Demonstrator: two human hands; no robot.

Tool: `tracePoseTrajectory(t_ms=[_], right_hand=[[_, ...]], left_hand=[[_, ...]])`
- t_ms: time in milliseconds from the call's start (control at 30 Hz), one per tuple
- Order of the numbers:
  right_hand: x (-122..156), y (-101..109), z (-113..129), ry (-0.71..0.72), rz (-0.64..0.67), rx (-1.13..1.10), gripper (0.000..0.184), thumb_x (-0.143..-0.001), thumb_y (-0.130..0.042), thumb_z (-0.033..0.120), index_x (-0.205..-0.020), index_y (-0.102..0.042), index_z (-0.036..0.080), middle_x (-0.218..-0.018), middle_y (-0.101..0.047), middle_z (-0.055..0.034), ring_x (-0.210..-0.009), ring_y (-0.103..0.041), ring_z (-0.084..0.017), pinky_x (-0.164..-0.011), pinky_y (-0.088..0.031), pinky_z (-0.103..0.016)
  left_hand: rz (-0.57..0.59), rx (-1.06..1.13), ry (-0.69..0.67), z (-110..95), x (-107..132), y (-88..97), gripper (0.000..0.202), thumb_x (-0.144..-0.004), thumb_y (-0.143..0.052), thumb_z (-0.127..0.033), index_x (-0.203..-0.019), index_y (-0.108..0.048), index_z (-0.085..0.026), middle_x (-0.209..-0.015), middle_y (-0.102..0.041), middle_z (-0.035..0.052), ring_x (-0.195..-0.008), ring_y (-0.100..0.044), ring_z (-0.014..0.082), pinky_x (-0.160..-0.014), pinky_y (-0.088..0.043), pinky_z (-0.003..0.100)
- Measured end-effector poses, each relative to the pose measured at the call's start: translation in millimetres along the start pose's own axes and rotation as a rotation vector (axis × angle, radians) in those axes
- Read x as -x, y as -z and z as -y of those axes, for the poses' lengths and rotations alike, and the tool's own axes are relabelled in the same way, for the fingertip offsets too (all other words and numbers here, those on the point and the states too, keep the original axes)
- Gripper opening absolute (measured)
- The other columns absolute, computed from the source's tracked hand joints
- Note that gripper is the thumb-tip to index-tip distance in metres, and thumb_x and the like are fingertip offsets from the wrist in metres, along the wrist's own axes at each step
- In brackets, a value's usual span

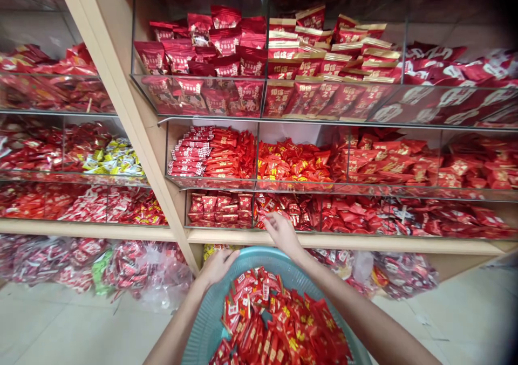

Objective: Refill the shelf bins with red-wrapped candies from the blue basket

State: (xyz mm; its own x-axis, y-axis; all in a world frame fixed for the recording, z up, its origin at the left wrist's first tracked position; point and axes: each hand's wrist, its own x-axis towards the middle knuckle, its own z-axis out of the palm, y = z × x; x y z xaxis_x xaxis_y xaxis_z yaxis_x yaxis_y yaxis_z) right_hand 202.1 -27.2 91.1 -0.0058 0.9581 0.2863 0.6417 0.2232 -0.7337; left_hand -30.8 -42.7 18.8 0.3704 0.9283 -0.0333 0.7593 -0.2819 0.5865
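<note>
My left hand (218, 265) grips the far rim of a teal plastic basin (251, 257), fingers curled over its edge. The basin is heaped with small red snack packets (279, 322). My right hand (281, 230) reaches forward to the lowest clear bin (289, 211) of the shelf, fingers closed on a small red packet (265, 218) at the bin's front edge. That bin holds more red packets of the same kind.
Clear acrylic bins on wooden shelves (364, 242) hold red packets in three tiers; one left bin holds yellow-green packets (111, 157). A slanted wooden upright (133, 122) divides the shelves. Clear bags of packets (133, 270) sit beneath, on a pale tiled floor (60, 327).
</note>
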Motion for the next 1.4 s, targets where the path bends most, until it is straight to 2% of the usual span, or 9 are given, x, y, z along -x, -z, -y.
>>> tracePoseTrajectory(t_ms=[133, 300, 467, 767, 867, 1033, 1167, 1300, 1400], right_hand=[[-53.4, -23.3, -0.3, -0.221, -0.022, -0.098, 0.023, -0.087, -0.046, 0.027, -0.102, -0.059, 0.015, -0.082, -0.069, -0.0044, -0.059, -0.063, -0.012, -0.057, -0.049, -0.024], [-75.6, -41.9, -0.8, -0.265, -0.016, 0.033, 0.026, -0.089, -0.046, 0.035, -0.087, -0.064, 0.016, -0.072, -0.068, -0.0059, -0.068, -0.066, -0.017, -0.06, -0.047, -0.025], [-76.6, -38.2, 2.5, -0.262, -0.02, 0.203, 0.024, -0.087, -0.049, 0.033, -0.089, -0.066, 0.017, -0.084, -0.069, -0.0128, -0.087, -0.065, -0.025, -0.07, -0.044, -0.029], [-63.8, -28.4, -9.3, -0.17, -0.025, 0.402, 0.033, -0.087, -0.042, 0.023, -0.119, -0.05, 0.017, -0.086, -0.068, -0.0107, -0.079, -0.065, -0.024, -0.065, -0.039, -0.03], [-61.5, -30.4, -15.4, -0.136, -0.015, 0.361, 0.032, -0.087, -0.041, 0.018, -0.118, -0.049, 0.018, -0.09, -0.067, -0.0092, -0.079, -0.064, -0.022, -0.066, -0.039, -0.028], [-61.2, -36.5, -16.3, -0.086, 0.023, 0.265, 0.032, -0.088, -0.048, 0.028, -0.118, -0.048, 0.018, -0.093, -0.067, -0.0079, -0.087, -0.062, -0.021, -0.069, -0.04, -0.027], [-60.0, -41.1, -13.0, -0.048, 0.054, 0.277, 0.037, -0.083, -0.053, 0.019, -0.119, -0.049, 0.02, -0.103, -0.066, -0.0089, -0.088, -0.061, -0.021, -0.069, -0.04, -0.027], [-58.3, -40.4, -16.8, -0.05, -0.006, 0.186, 0.037, -0.082, -0.052, 0.021, -0.118, -0.051, 0.02, -0.087, -0.065, -0.0051, -0.074, -0.06, -0.019, -0.064, -0.039, -0.028], [-52.9, -30.2, -21.3, -0.037, -0.106, -0.045, 0.036, -0.079, -0.054, 0.027, -0.114, -0.052, 0.018, -0.076, -0.059, -0.0005, -0.059, -0.054, -0.015, -0.059, -0.04, -0.027]], left_hand=[[-0.003, 0.019, -0.003, 1.1, 0.2, -0.3, 0.058, -0.091, -0.025, -0.06, -0.07, -0.06, -0.019, -0.067, -0.063, 0.0002, -0.065, -0.056, 0.0155, -0.063, -0.035, 0.022], [-0.004, 0.036, 0.003, 0.5, 1.2, 0.9, 0.058, -0.091, -0.025, -0.06, -0.073, -0.061, -0.019, -0.072, -0.065, 0.0012, -0.069, -0.057, 0.0164, -0.062, -0.035, 0.022], [0.002, 0.052, 0.009, -0.7, 1.7, 1.4, 0.057, -0.091, -0.026, -0.06, -0.075, -0.063, -0.019, -0.075, -0.067, 0.0014, -0.069, -0.058, 0.0163, -0.063, -0.035, 0.022], [-0.001, 0.048, 0.024, -1.4, 1.5, 1.0, 0.055, -0.091, -0.027, -0.059, -0.072, -0.06, -0.019, -0.071, -0.063, 0.0011, -0.069, -0.058, 0.0163, -0.063, -0.035, 0.022], [0.0, 0.044, 0.016, -1.2, 0.5, 0.7, 0.054, -0.091, -0.028, -0.057, -0.071, -0.06, -0.019, -0.07, -0.063, 0.0016, -0.069, -0.058, 0.0162, -0.063, -0.036, 0.022], [-0.003, 0.043, 0.001, 0.2, 0.2, 0.2, 0.055, -0.091, -0.027, -0.057, -0.071, -0.061, -0.019, -0.07, -0.064, 0.0017, -0.067, -0.057, 0.016, -0.064, -0.036, 0.022], [-0.004, 0.053, 0.009, 2.7, -0.6, -1.1, 0.057, -0.091, -0.027, -0.059, -0.072, -0.062, -0.019, -0.071, -0.065, 0.0015, -0.068, -0.057, 0.0159, -0.064, -0.036, 0.022], [0.0, 0.048, 0.019, 5.5, -1.7, -1.9, 0.056, -0.09, -0.027, -0.06, -0.073, -0.062, -0.019, -0.07, -0.064, 0.0011, -0.067, -0.056, 0.0158, -0.062, -0.035, 0.022], [-0.003, 0.046, 0.024, 6.0, -2.0, -1.8, 0.055, -0.09, -0.028, -0.059, -0.071, -0.061, -0.019, -0.068, -0.063, 0.0007, -0.066, -0.056, 0.0158, -0.061, -0.034, 0.022]])
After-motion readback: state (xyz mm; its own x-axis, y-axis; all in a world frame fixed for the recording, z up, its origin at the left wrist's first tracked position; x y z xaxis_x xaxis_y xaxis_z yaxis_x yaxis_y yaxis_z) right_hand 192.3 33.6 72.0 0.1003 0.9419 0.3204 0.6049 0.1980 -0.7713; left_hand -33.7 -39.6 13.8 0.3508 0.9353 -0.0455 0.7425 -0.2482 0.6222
